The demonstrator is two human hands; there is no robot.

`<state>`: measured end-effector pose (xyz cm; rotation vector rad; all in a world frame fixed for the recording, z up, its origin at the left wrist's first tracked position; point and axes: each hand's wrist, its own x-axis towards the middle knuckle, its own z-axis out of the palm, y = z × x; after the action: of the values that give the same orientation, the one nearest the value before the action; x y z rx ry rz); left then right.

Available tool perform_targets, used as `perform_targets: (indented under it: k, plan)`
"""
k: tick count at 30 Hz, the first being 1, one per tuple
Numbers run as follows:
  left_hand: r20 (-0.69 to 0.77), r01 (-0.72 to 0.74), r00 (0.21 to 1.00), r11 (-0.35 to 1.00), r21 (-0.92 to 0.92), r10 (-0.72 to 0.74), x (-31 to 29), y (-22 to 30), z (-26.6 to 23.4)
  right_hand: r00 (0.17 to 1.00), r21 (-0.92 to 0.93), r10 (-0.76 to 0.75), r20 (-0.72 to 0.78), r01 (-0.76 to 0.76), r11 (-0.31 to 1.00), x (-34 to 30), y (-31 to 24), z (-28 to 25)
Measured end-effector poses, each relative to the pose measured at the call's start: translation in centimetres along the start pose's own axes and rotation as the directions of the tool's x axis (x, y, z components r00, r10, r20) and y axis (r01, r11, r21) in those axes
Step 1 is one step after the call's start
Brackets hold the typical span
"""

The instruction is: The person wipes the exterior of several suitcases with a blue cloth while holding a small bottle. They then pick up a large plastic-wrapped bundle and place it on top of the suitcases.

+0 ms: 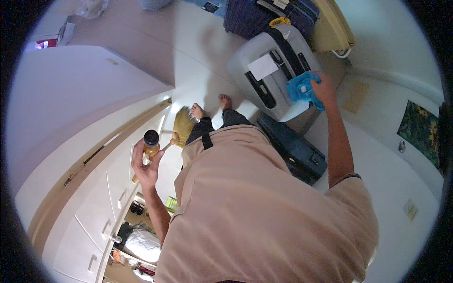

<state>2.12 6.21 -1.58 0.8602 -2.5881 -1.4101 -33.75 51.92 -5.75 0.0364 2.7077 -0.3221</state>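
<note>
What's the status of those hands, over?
Left hand holding black-capped bottle. Right hand gripping blue cloth over grey suitcase, contact unclear. Broom beside left foot.

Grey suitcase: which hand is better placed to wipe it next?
Probably the right hand: it holds the blue cloth close by the grey suitcase. The left hand is farther off, gripping a dark-capped bottle.
</note>
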Motion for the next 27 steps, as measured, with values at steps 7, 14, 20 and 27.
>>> perform_targets:
  k: [7, 14, 20, 27]
  plan:
    - [-0.012, -0.114, 0.993, 0.992, -0.056, 0.114, 1.2, 1.0, 1.6, 0.746, 0.016, -0.561, -0.36, 0.606, 0.795, -1.0, -4.1, 4.1]
    - [0.092, -0.188, 0.979, 0.98, 0.06, 0.182, 0.3, 0.9, 0.8, 0.971, -0.106, -0.222, 0.085, 0.23, 0.967, -5.7, 2.2, 12.9]
    - [0.04, -0.096, 0.995, 0.995, -0.022, 0.096, -2.6, -3.1, -2.5, 0.983, -0.678, 0.148, 0.107, -0.037, 0.734, -9.6, 17.2, 1.0]
    - [0.071, -0.155, 0.986, 0.987, 0.032, 0.152, -4.3, -6.5, -7.3, 0.939, -0.251, -0.21, -0.271, 0.142, 0.957, -2.8, 1.7, 8.1]
